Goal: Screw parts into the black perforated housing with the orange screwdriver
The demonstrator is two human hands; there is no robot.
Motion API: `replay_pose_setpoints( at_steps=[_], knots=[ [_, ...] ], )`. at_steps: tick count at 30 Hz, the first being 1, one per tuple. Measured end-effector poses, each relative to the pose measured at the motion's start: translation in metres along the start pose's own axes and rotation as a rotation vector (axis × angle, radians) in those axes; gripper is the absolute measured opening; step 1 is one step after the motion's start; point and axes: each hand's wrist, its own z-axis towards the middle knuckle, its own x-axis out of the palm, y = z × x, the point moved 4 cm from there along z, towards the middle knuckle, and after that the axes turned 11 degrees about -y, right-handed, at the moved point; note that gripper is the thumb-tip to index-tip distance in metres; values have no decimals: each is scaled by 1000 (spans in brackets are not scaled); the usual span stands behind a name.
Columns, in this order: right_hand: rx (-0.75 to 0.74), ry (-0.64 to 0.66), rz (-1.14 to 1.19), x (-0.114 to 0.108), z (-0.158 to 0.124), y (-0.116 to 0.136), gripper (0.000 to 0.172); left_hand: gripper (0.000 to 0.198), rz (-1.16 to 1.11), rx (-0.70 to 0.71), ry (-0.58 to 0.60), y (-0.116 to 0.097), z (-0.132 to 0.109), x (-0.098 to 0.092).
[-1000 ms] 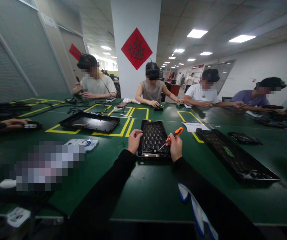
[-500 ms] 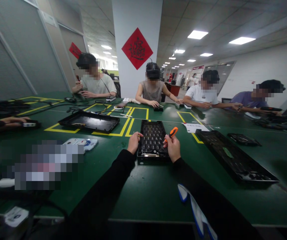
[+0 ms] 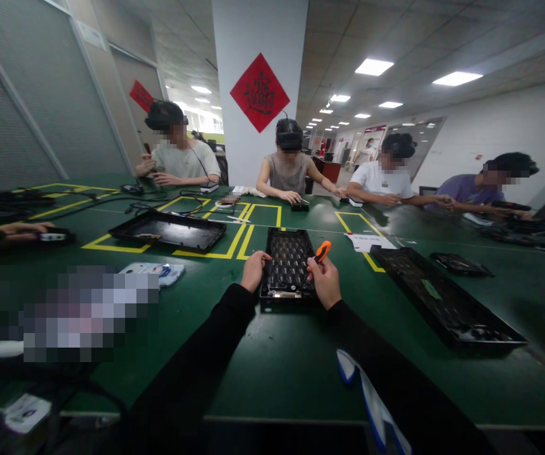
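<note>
A rectangular black plastic housing [image 3: 286,259] lies on the green table in front of me, with rows of small shiny pieces inside it. Along its near end runs a silvery metal strip [image 3: 286,295]. My left hand [image 3: 252,272] grips the housing's left edge, thumb at the rim. Held in my right hand [image 3: 326,282] is a screwdriver with an orange and black handle [image 3: 323,251]. That hand is over the right side of the housing, fingers closed round the tool. The screwdriver's tip is too dark to make out.
Two larger black trays lie at left [image 3: 171,231] and right [image 3: 447,297]. A dark flat part [image 3: 461,263] and a paper sheet [image 3: 370,242] are further right. Left are a phone-like object [image 3: 171,273] and cables [image 3: 78,205]. Several people work around the table.
My right hand has shifted slightly left with the screwdriver, whose handle now tilts differently. My left hand stays at the housing's edge.
</note>
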Motion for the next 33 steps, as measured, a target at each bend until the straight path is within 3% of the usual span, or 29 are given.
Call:
replay_pose_setpoints(
  at_steps=[4, 8, 21, 28, 33],
  knots=[
    [17, 52, 65, 3, 0, 4, 22, 33, 19, -13, 4, -1, -1, 0],
    [11, 8, 126, 2, 2, 4, 32, 32, 21, -17, 2, -3, -2, 0],
    [83, 140, 132, 5, -1, 5, 26, 36, 24, -41, -12, 2, -1, 1],
    [44, 95, 105, 3, 0, 6, 26, 39, 69, -28, -13, -2, -3, 0],
    [59, 66, 190, 2, 3, 6, 39, 39, 76, -20, -13, 0, -3, 0]
  ],
)
